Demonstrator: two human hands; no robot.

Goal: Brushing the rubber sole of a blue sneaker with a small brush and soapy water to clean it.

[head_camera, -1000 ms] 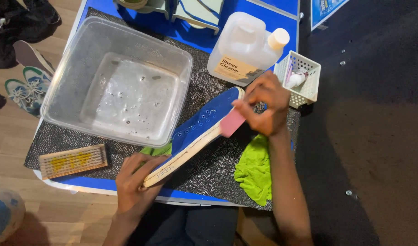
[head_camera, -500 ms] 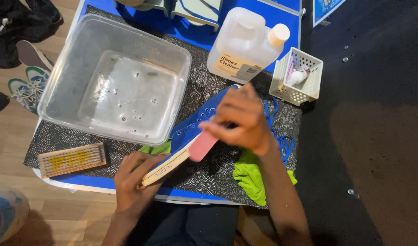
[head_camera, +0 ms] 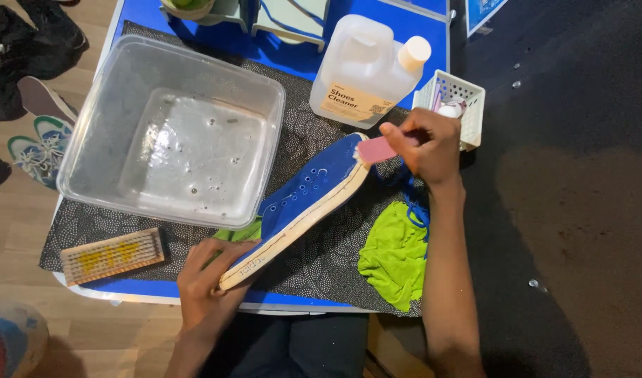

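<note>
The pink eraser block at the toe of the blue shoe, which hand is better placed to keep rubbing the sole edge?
Right. The right hand grips the pink eraser block at the blue shoe toe; the left hand is busy bracing the heel end.

Crowded table [head_camera: 293, 59], little open mat. Along the left, blocked by a large clear plastic tub [head_camera: 170, 129] with shallow water. Behind, walled off by a white cleaner jug [head_camera: 366, 70] and, just beside it, a small white basket [head_camera: 464, 94]. Across the middle, barred diagonally by a blue canvas shoe [head_camera: 310, 192], heel pinned by the left hand [head_camera: 209, 287], toe met by the right hand [head_camera: 426, 143] with a pink eraser block [head_camera: 375, 149]. Front right, taken up by a green cloth [head_camera: 394, 255] and blue laces [head_camera: 412, 192]. Front left, a wooden brush [head_camera: 111, 255] near the edge. Free strip of dotted mat [head_camera: 321, 262] between shoe and cloth; another between tub and jug. Open dark floor [head_camera: 580, 210] to the right.
</note>
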